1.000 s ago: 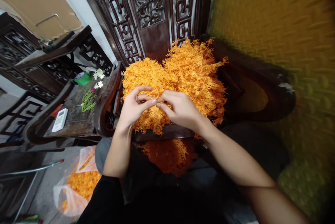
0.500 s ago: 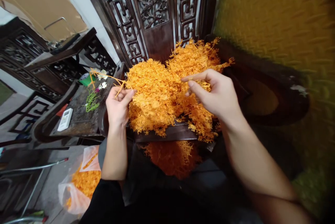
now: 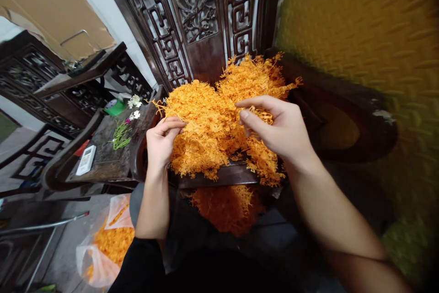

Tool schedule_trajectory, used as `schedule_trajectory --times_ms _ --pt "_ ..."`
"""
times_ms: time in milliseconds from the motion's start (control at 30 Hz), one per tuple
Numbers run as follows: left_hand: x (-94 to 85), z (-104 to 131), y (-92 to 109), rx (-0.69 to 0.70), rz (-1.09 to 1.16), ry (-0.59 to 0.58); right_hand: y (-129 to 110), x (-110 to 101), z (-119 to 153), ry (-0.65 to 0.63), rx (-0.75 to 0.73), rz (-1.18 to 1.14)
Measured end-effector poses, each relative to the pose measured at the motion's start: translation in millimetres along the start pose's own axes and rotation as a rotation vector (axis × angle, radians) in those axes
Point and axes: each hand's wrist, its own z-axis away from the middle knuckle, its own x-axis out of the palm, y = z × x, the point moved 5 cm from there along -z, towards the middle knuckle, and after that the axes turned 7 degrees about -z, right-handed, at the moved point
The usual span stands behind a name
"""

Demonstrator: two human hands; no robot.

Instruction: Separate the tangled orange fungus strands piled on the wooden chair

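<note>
Evidently the orange strands are what both hands are busy with, piled on a dark wooden chair (image 3: 233,177) in 2 merged heaps. The left heap (image 3: 197,146) runs from the chair's left side to its front edge; the right heap (image 3: 255,78) rises toward the back right corner and trails down over the front edge near the right corner. The left hand (image 3: 164,140) is at the left heap's near-left side, thumb and forefinger drawn close together; I cannot tell whether they pinch a strand. The right hand (image 3: 276,124) hangs over the right heap with thumb and forefinger apart, orange showing in the gap, apparently lying behind rather than held.

As a judgement, strands could drop off the front edge, since some already overhang it and a sleeve or wrist might brush them. Loose ends at the left heap's outer side might snag on the armrest, and tangled pieces may tear or drag neighbours along if pulled fast.

Hidden or unclear: the right hand's lower fingers, most of the chair's surface, and whether the dim orange patch below the front edge is a container or a reflection. The right forearm is cut off by the frame.
</note>
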Motion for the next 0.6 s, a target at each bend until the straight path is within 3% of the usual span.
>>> schedule_trajectory --times_ms 167,367,600 --pt "10.7 0 -1 0.074 -0.123 -0.067 -3 -1 1 0.015 -0.007 -0.043" --pt "14.2 -2 -10 0.036 -0.163 0.011 -10 -5 5 0.016 -0.008 -0.085" --pt "19.1 4 2 0.087 -0.210 -0.133 -12 -8 5 0.003 -0.015 -0.145"
